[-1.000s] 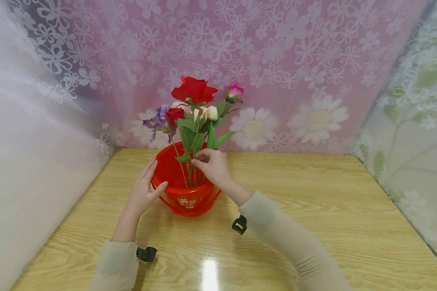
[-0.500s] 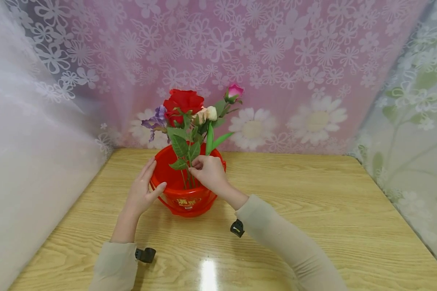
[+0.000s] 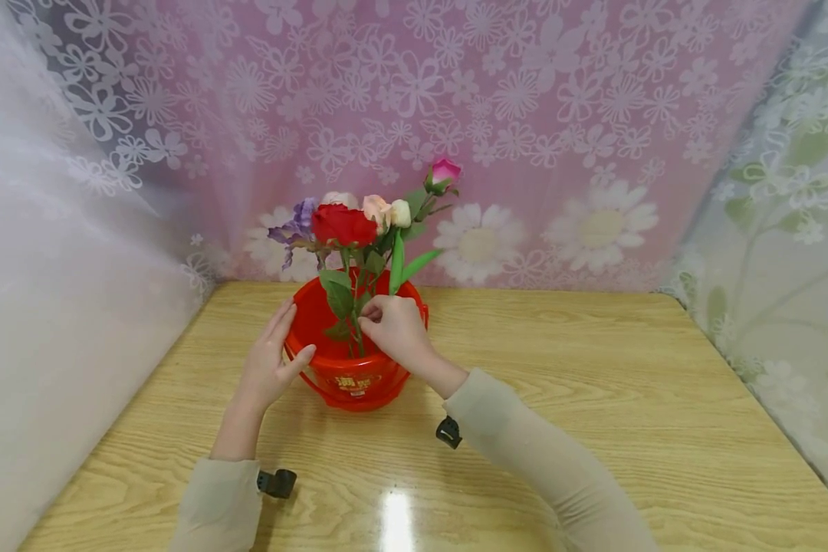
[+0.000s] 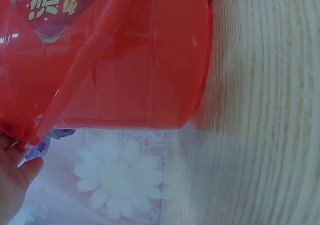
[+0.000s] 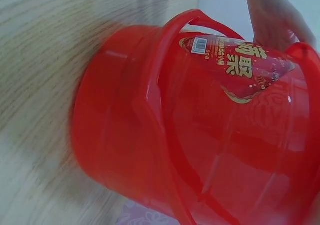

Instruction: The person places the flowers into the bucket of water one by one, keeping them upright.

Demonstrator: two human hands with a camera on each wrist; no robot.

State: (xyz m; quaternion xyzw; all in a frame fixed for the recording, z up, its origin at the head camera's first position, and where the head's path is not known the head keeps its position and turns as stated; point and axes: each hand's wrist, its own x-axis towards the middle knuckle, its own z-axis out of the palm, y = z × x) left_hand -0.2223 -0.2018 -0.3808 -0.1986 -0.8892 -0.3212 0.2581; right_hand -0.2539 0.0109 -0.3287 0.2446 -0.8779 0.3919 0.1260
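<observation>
A red plastic bucket [image 3: 389,376] stands upright on the table with several artificial flowers in it. My right hand [image 3: 399,326] pinches the green stem of a red rose [image 3: 345,225] over the bucket's mouth; the stem's lower end is hidden inside. At the bucket's left rim rests my left hand [image 3: 269,364], its fingers fairly straight and the thumb spread apart. The left wrist view catches part of that hand [image 4: 12,177] against the bucket wall [image 4: 145,70]. In the right wrist view the bucket [image 5: 120,100] fills most of the picture, with the left hand [image 5: 275,22] beyond it.
Around the rose stand a purple flower [image 3: 297,228], a peach flower [image 3: 375,211], a white bud [image 3: 400,214] and a pink rosebud [image 3: 444,175]. The wooden table [image 3: 566,368] ends at a pink floral curtain [image 3: 524,146] behind. Pale curtains hang at both sides.
The red rose has come down deeper into the bucket, its bloom now level with the other flowers. My right hand has lowered slightly. The left hand has hardly moved.
</observation>
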